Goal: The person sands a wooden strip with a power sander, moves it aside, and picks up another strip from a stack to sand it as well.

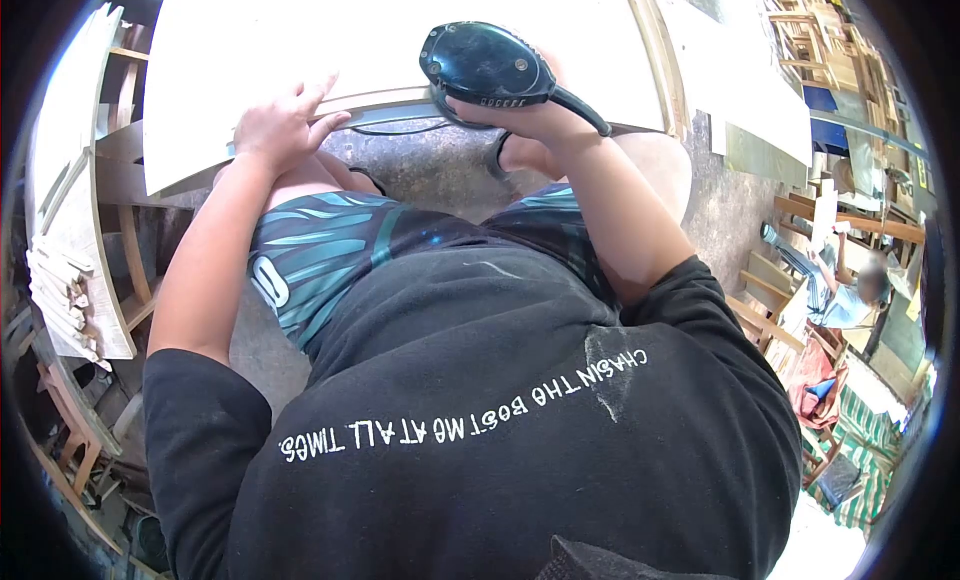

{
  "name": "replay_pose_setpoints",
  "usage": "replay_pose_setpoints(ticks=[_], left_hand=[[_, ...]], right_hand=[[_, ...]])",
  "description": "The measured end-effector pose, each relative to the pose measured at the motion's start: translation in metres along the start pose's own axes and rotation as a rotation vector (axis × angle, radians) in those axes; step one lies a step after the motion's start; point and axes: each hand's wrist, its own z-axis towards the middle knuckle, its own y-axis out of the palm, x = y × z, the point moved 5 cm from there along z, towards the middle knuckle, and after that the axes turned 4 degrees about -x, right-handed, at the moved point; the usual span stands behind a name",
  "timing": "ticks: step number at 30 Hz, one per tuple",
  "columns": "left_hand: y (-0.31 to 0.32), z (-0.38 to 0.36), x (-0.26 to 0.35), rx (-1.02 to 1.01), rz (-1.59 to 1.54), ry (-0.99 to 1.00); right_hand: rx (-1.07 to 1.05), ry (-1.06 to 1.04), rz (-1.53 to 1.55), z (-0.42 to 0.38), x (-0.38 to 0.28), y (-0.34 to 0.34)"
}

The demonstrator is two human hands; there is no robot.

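A white panel (300,40) with a pale wooden edge lies flat in front of me at the top of the view. My left hand (282,125) rests on its near edge, fingers spread over the rim. My right hand (520,120) grips a dark teal power sander (485,65) from below the handle, and the tool sits on the panel's near edge. A black cord (400,130) runs under the edge between my hands. My black shirt and patterned shorts fill the lower half of the view.
Stacked white boards and wood strips (70,250) lean at the left. Wooden frames and chairs (830,50) crowd the right side, where another person (850,290) sits low. Grey concrete floor (730,210) shows beneath the panel.
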Motion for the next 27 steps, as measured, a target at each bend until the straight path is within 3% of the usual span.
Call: replay_pose_setpoints(ticks=[4,6,12,17,22,27], left_hand=[[0.004,0.000,-0.003,-0.041,-0.040,-0.012],[0.003,0.000,0.000,0.001,0.005,0.000],[0.003,0.001,-0.001,-0.001,0.014,0.018],[0.007,0.000,-0.003,0.018,0.004,0.018],[0.006,0.001,-0.001,0.003,0.022,0.023],[0.006,-0.001,-0.001,-0.008,0.024,0.006]], right_hand=[[-0.049,0.120,0.055,-0.006,-0.004,-0.012],[-0.048,0.187,0.226,-0.009,0.010,-0.013],[0.041,-0.044,-0.035,0.000,-0.009,-0.003],[-0.014,0.123,0.125,-0.003,0.004,-0.008],[0.034,0.026,0.094,0.000,-0.006,-0.007],[-0.028,0.118,0.062,0.002,-0.001,-0.003]])
